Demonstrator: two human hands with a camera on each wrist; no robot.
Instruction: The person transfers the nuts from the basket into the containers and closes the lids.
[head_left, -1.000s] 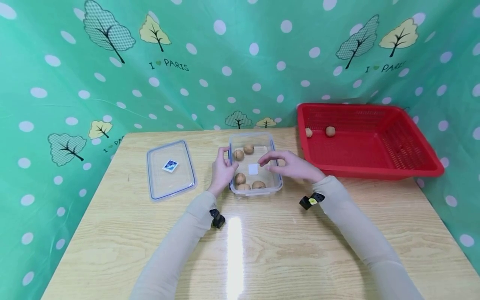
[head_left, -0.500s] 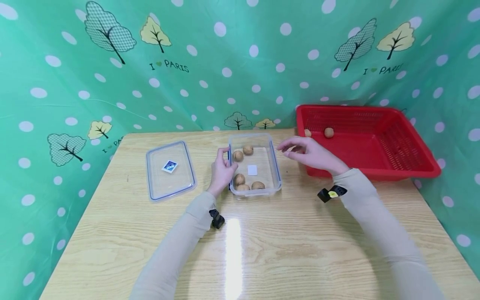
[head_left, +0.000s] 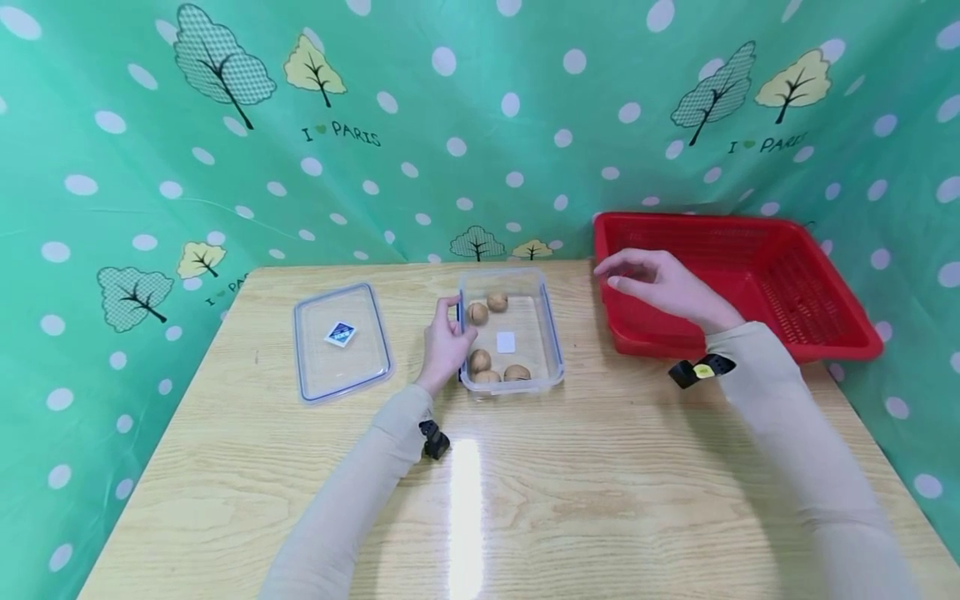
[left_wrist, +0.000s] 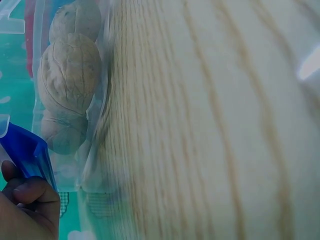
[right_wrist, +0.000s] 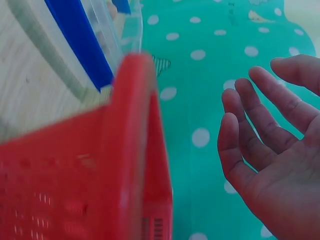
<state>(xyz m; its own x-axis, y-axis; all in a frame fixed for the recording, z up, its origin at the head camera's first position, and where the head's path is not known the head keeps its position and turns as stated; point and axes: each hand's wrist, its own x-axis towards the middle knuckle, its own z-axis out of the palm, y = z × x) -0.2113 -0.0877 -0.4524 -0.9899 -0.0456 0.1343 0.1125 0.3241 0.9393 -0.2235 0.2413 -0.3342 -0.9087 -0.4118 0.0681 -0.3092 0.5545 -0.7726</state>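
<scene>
A clear plastic food container [head_left: 551,329] with a blue-edged rim stands on the table, with several walnuts [head_left: 480,360] inside. My left hand [head_left: 446,337] grips its left side. In the left wrist view, curled fingers [left_wrist: 37,192] are at the container's blue side flap [left_wrist: 27,150], with walnuts [left_wrist: 70,72] showing through the clear wall. My right hand [head_left: 660,283] is over the left part of a red basket [head_left: 742,346], fingers loosely bent and holding nothing. The right wrist view shows this hand [right_wrist: 280,140] with its palm bare, beside the basket's rim [right_wrist: 132,125].
A clear lid [head_left: 322,360] with a blue seal lies flat left of the container, a small blue-and-white packet [head_left: 341,334] on it. Green patterned cloth [head_left: 420,125] hangs behind the wooden table [head_left: 570,500] and at both sides.
My right hand has moved from over the container, rightward and back, to over the red basket. It now covers the walnuts seen in the basket earlier. The left hand keeps its grip on the container.
</scene>
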